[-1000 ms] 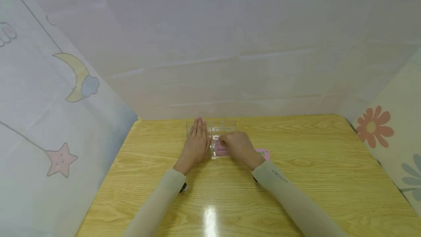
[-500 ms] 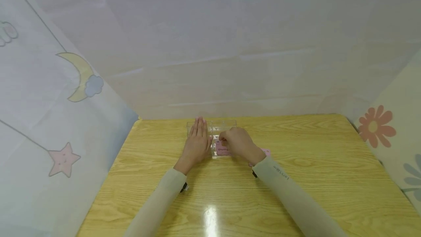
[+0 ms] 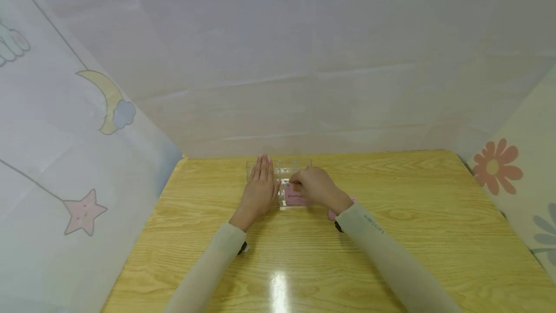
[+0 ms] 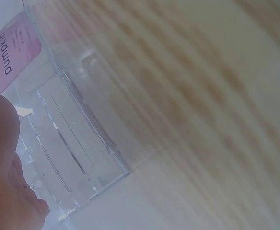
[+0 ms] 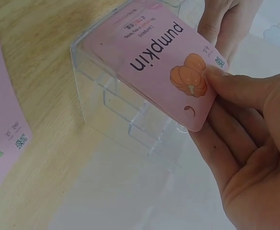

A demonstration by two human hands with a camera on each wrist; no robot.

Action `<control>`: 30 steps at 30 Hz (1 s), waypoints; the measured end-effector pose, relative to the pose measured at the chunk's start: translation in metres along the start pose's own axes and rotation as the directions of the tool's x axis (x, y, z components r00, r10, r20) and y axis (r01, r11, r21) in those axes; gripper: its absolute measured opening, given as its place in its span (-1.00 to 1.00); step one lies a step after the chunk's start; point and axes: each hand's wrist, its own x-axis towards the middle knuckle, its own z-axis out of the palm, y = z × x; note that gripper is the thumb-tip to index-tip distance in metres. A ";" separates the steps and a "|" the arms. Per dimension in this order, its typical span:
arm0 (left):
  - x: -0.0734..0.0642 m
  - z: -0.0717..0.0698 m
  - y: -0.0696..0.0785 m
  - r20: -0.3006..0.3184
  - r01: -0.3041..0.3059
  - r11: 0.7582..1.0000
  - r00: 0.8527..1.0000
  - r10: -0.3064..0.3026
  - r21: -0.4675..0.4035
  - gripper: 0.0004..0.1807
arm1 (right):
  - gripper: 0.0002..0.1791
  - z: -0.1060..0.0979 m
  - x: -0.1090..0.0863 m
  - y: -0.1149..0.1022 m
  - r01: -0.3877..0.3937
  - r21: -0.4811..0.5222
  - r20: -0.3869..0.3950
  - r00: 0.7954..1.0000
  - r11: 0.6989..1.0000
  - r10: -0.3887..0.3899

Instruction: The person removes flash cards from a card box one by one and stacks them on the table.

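**Head view: my left hand flat over a clear stand, my right hand pinching a pumpkin card**

On the far left, a pink star point(image 3: 85, 211) and a yellow moon point(image 3: 103, 93) decorate the wall. Next comes my left hand point(image 3: 258, 192), fingers straight and grasping nothing, laid over the left part of the clear stand point(image 4: 68, 143). Just beside it, at the stand's right part, is the pink pumpkin card point(image 3: 293, 197); I cannot tell whether it is fully seated there. My right hand point(image 3: 319, 186) grasps it, thumb on the printed face and fingers behind, and the right wrist view shows the card tilted, with its word and orange pumpkin drawing showing. Further right, a second pink card point(image 5: 3, 110) with a green drawing lies on the wooden counter point(image 3: 417, 235), apart from the stand and partly hidden by my right wrist in the head view. At the far right, a red flower point(image 3: 497, 166) marks the wall.
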 end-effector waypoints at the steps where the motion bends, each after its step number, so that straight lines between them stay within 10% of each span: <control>1: 0.000 0.000 0.000 -0.003 -0.001 1.000 1.000 0.001 0.000 -0.18 | -0.86 0.000 0.000 0.001 0.002 0.001 -0.002 1.000 1.000 -0.002; 30: 0.001 0.006 0.000 -0.044 -0.003 1.000 0.999 0.004 0.008 -0.21 | -0.75 -0.018 -0.006 0.012 0.031 0.150 -0.073 0.997 0.988 -0.020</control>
